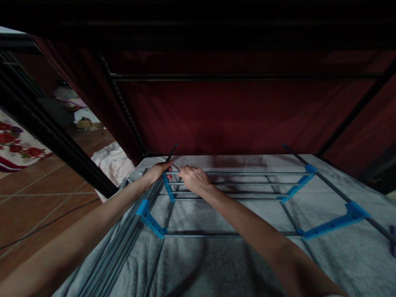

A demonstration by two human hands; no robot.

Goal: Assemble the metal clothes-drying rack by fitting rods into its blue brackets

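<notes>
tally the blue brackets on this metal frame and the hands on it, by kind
Blue brackets: 4 (far left, near left, far right, near right)
Bare hands: 2 (left hand, right hand)
Total: 6

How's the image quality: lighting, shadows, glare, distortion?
Head view: dim, nearly black along the top; red fabric loses detail; soft shadows on the gray cloth; no strong glare. Same view: forearms look stretched toward the bottom corners; left hand and right hand readable, fine fingertip detail soft.
</notes>
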